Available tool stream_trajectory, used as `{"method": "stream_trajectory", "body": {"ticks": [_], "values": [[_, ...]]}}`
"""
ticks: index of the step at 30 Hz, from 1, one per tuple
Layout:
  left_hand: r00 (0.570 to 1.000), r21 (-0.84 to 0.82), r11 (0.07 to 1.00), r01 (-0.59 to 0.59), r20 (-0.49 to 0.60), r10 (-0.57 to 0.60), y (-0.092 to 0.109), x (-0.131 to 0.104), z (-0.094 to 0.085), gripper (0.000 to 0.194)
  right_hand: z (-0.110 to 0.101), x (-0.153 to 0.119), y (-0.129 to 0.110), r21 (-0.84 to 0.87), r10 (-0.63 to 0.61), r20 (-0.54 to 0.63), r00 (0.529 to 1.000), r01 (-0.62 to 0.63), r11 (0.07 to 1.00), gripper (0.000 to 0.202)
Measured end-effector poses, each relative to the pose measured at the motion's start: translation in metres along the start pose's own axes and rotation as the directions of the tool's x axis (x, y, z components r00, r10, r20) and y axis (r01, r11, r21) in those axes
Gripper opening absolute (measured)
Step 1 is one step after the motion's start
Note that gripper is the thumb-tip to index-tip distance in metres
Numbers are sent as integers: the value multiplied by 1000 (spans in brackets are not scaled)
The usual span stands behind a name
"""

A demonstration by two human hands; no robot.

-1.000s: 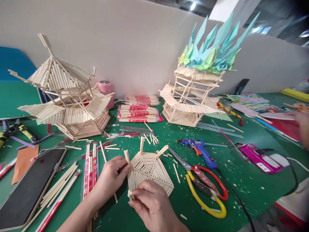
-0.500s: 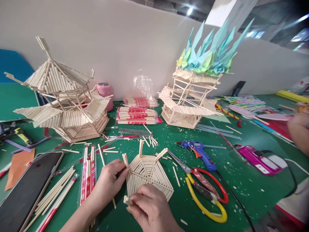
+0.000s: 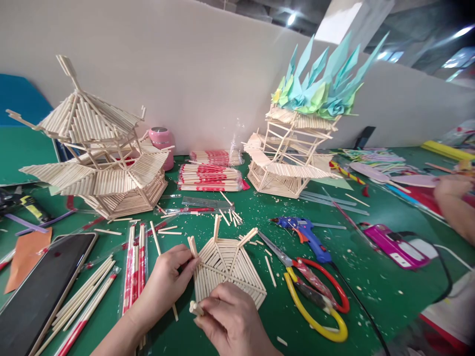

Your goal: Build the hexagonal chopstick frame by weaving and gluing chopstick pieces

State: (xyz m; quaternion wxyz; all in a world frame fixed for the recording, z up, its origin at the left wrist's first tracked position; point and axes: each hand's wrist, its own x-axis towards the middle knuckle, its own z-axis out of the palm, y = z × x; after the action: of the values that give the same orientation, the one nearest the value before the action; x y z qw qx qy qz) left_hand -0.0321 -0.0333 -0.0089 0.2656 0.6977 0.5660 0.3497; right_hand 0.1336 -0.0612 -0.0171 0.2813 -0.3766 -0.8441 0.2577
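Observation:
A hexagonal panel of wooden chopsticks (image 3: pixel 222 262) lies on the green table, its pieces laid in rings. Short paired stick posts rise from its corners, such as the back post (image 3: pixel 216 228) and the leaning right post (image 3: pixel 248 237). Fingers of my left hand (image 3: pixel 172 277) are closed about the base of the left post (image 3: pixel 192 245). At the near corner, my right hand (image 3: pixel 233 319) pinches another short stick post (image 3: pixel 196 308), its cut ends facing me. My right hand covers part of the panel's near side.
Right of the panel lie scissors (image 3: pixel 315 291) and a blue glue gun (image 3: pixel 302 235). Behind stand two chopstick pavilions (image 3: pixel 100 173) (image 3: pixel 289 168) and bundled chopsticks (image 3: pixel 210 177). A phone (image 3: pixel 48 291) and loose chopsticks (image 3: pixel 83 291) lie left. Another person's hand (image 3: pixel 452 190) shows far right.
My hands and the chopstick panel stay in place. At the far right, the other person's hand has come further into view, and the clear plastic wrapper at the back looks different.

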Motion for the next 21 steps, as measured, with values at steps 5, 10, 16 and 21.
{"method": "stream_trajectory", "body": {"ticks": [5, 10, 16, 21], "values": [[1000, 1, 1000, -6, 0, 6, 1, 0, 0, 30, -1, 0, -1, 9, -2, -3, 1000, 2, 1000, 10], [1000, -1, 1000, -5, 8, 5, 1, 0, -1, 29, -1, -1, -1, 0, -16, -5, 1000, 16, 1000, 12], [1000, 13, 1000, -12, -4, 12, 1, -1, -1, 29, -2, -1, -2, 2, -20, -18, 1000, 20, 1000, 13], [999, 28, 999, -38, -26, 39, 3, -2, -1, 29, -15, -3, -7, 70, -7, 64, 998, 3, 998, 27]]}}
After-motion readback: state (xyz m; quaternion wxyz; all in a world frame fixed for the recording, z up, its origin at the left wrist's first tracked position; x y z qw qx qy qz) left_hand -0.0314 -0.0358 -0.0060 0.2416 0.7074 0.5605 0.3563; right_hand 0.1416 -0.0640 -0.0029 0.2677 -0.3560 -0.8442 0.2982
